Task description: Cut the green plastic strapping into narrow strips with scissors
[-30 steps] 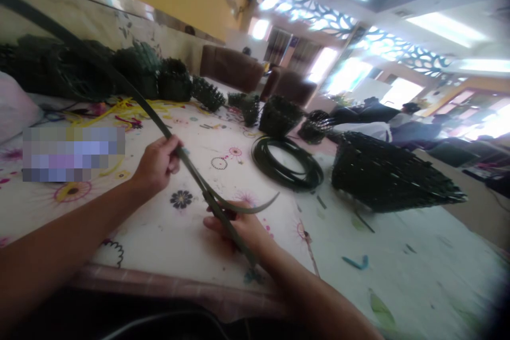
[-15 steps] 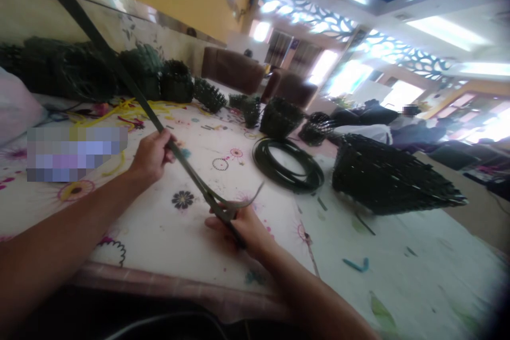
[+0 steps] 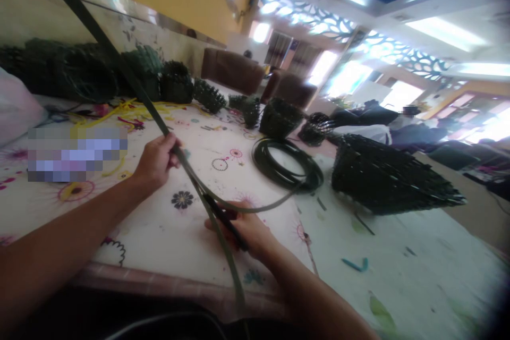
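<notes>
A long, flat dark green strip (image 3: 99, 37) runs down from the upper left. My left hand (image 3: 156, 163) is closed around it, thumb on top. Below that grip the strip parts into two narrow bands: one band (image 3: 271, 206) curves off to the right, the other band (image 3: 232, 271) hangs down past the table edge. At the split, my right hand (image 3: 253, 231) grips a slim black cutting tool (image 3: 227, 220), its end against the strip. Whether the tool is a knife or scissors is unclear, since fingers cover part of it.
On the flowered tablecloth (image 3: 143, 234) lies a coil of dark strip (image 3: 258, 162). A large dark woven basket (image 3: 390, 175) stands at right, and several smaller woven baskets (image 3: 279, 117) line the back. Yellow strips (image 3: 133, 109) lie at left. A bent teal piece (image 3: 356, 264) lies at lower right.
The split bands have grown longer: one now reaches right to the coil, the other down past my right hand. My left hand has shifted slightly right and down; my right hand stays about in place.
</notes>
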